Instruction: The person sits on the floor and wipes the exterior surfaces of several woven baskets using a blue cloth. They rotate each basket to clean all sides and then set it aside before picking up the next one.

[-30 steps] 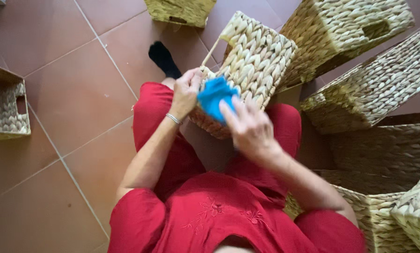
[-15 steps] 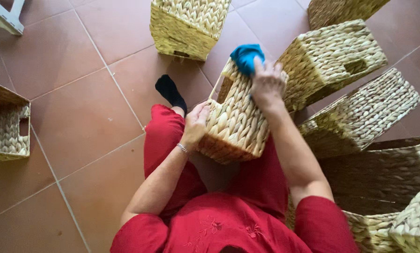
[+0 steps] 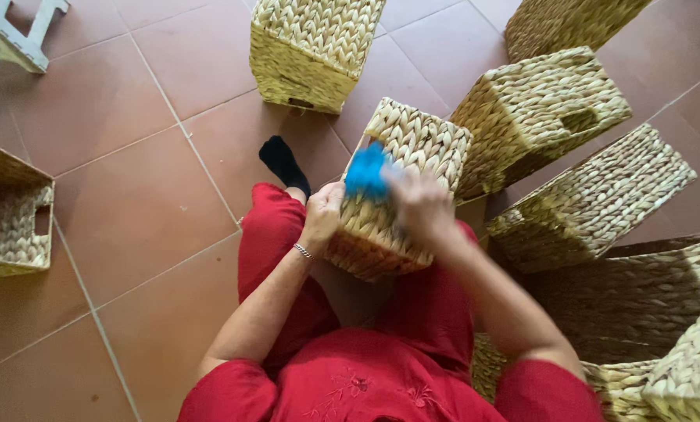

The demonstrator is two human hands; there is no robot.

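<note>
One woven basket point(image 3: 397, 195) sits at the centre of the frame, propped on the seated person's lap and tilted so that a broad woven side faces up toward the camera; that placement brings the surface within reach of both hands. The left hand point(image 3: 324, 215) clasps the basket's left edge, grip closed on the weave, apparently to steady it. The right hand point(image 3: 422, 205) is motion-blurred; its grip is closed on a blue cloth point(image 3: 367, 173) pressed against the upper face of the basket, consistent with wiping. A thin bracelet point(image 3: 303, 251) shows on the left wrist.

Outward from there: red trousers point(image 3: 275, 242) and one black sock point(image 3: 283, 162) rest on the terracotta tiled floor point(image 3: 139, 203). Several more woven baskets lie upturned or on their sides, one at top centre point(image 3: 311, 47), two at the upper right point(image 3: 545, 109), others stacked along the right edge. An open basket point(image 3: 10, 219) stands at the left edge, a pale stool point(image 3: 14, 35) at the upper left.
</note>
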